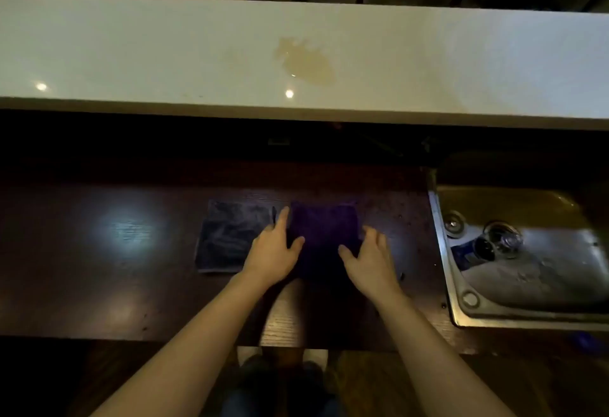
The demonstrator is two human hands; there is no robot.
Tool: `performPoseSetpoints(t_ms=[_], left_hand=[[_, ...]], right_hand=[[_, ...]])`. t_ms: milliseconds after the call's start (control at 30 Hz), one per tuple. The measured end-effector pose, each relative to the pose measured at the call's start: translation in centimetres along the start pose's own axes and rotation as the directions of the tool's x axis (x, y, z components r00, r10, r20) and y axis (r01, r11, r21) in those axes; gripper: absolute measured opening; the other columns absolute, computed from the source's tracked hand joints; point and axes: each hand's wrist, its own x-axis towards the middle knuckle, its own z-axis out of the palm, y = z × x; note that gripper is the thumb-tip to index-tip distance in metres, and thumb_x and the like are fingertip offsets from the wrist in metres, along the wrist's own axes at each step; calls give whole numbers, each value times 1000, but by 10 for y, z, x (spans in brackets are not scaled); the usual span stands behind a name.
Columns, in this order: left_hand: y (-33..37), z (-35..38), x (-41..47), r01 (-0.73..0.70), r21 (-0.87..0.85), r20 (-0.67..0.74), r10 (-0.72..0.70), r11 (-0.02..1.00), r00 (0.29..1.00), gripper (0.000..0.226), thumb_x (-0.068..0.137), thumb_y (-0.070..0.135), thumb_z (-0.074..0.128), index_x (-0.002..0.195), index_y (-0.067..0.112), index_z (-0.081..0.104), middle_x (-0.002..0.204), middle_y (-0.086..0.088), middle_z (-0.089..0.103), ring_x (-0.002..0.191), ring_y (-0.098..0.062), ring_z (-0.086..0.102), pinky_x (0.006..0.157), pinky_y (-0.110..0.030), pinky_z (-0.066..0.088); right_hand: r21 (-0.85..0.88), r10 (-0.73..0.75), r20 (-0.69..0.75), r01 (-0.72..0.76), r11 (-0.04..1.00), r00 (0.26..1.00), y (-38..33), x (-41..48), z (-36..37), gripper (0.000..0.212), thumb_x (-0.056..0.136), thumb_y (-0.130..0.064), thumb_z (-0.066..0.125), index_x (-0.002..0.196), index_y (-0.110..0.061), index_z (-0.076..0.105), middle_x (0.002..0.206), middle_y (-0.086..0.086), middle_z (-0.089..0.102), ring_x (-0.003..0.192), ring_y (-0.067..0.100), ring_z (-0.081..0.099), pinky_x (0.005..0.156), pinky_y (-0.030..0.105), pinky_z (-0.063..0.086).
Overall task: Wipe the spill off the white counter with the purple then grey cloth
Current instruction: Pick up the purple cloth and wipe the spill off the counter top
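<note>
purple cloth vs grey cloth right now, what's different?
The purple cloth has both hands at its side edges, the left hand and the right hand; the grey cloth lies untouched. The purple cloth sits nearer the sink, the grey cloth to its left. Both lie flat on the dark lower counter.

Raised counter (131, 54) runs across the far side, bearing the spill (308, 65) near its middle. Below and nearer, a lower worktop (99, 284) carries two cloths side by side: left cloth (230, 235), right cloth (324, 232). A sink (527, 268) is set at the worktop's right end.
</note>
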Motion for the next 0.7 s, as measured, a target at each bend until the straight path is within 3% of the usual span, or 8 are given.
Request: performPoseSetpoints(t_ms=[100,267,400,533,633,700], left_hand=[[0,8,5,36,-54,43,-33,998,998,79,92,40,59,154,21,16,131,-20,60,115,-36,61,96,-45,50],[1,12,17,148,-115,66,-141,982,988,83,89,34,66,154,16,18,149,-21,43,130,-38,50,105,-47,43],[3,14,27,260,-207,109,-242,943,964,78,86,31,71,149,10,29,141,-18,53,127,-35,54,101,-43,48],[4,18,34,362,-307,136,-336,880,932,39,82,31,75,110,11,56,107,-9,64,92,-25,63,75,-33,52],[2,20,35,382,-397,146,-354,834,924,17,84,24,72,76,19,57,83,-1,64,81,-23,65,72,-33,56],[1,18,34,386,-458,168,-349,801,922,15,86,21,68,74,22,59,89,-5,70,79,-20,66,74,-34,57]], right_hand=[[71,87,38,-90,993,995,3,9,8,69,93,-38,65,147,-9,34,150,18,39,135,36,42,109,43,39],[125,151,86,-161,979,985,4,22,12,72,92,-42,66,148,-12,33,148,15,39,129,35,50,100,39,43],[230,187,129,-213,950,974,6,31,17,69,90,-42,69,143,-10,38,136,15,57,120,33,58,99,40,50],[348,214,146,-253,903,966,5,33,21,71,86,-44,75,140,-9,44,129,12,63,113,29,63,90,35,53],[446,252,160,-297,844,955,5,36,23,63,81,-45,80,127,-7,59,117,10,71,103,26,68,86,35,57],[534,258,231,-344,773,938,3,37,19,50,81,-40,82,118,-9,67,104,7,75,95,24,71,84,37,59]])
